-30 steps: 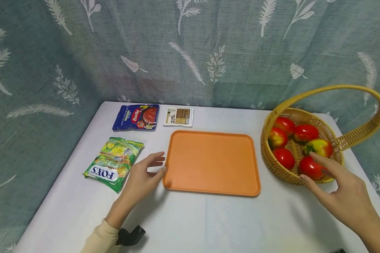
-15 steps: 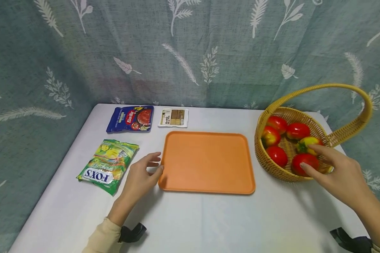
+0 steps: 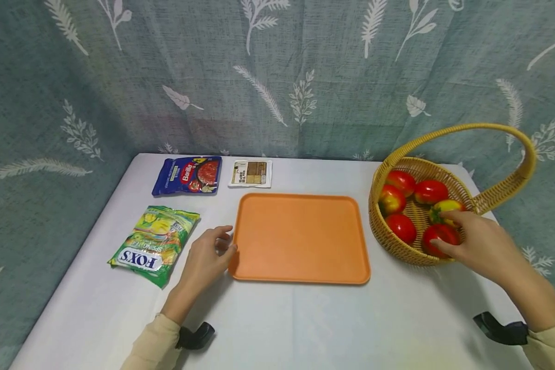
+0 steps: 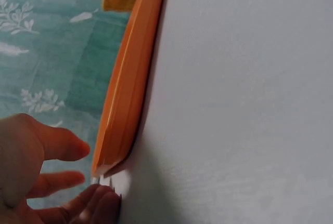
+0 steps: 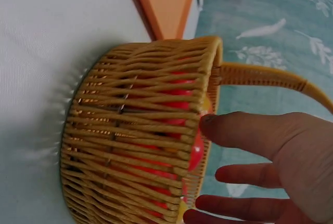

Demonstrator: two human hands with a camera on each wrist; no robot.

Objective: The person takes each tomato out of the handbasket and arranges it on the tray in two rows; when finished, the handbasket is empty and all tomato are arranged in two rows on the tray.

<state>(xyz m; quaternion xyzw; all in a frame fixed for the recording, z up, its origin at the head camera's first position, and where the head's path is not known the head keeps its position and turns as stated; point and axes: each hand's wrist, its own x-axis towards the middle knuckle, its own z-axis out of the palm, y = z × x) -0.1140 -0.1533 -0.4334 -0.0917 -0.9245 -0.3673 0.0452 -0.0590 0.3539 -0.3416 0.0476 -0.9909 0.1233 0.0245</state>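
In the head view my right hand (image 3: 483, 246) reaches over the front right rim of a wicker basket (image 3: 398, 249). Its thumb and fingers are spread over a glossy red fruit (image 3: 439, 237), with a yellow-and-red fruit (image 3: 444, 208) just behind. The right wrist view has the thumb at the rim and the fingers stretched out, the fruit partly hidden by the wicker. My left hand (image 3: 208, 257), fingers loosely bent and holding nothing, is beside the left edge of an orange tray (image 3: 300, 239). In the left wrist view its fingertips are close to the tray's corner.
A green FOX'S bag (image 3: 154, 244) lies left of my left hand. Behind the tray are a blue Barilla pouch (image 3: 188, 176) and a small white-and-brown packet (image 3: 251, 173). The basket's tall handle (image 3: 472, 126) arches over its right side. Patterned curtains (image 3: 277, 77) border the table.
My right hand has moved forward and left, deeper over the basket, its thumb and fingers coming nearer the front red fruit. The left hand stays by the tray; the head view has shifted slightly.
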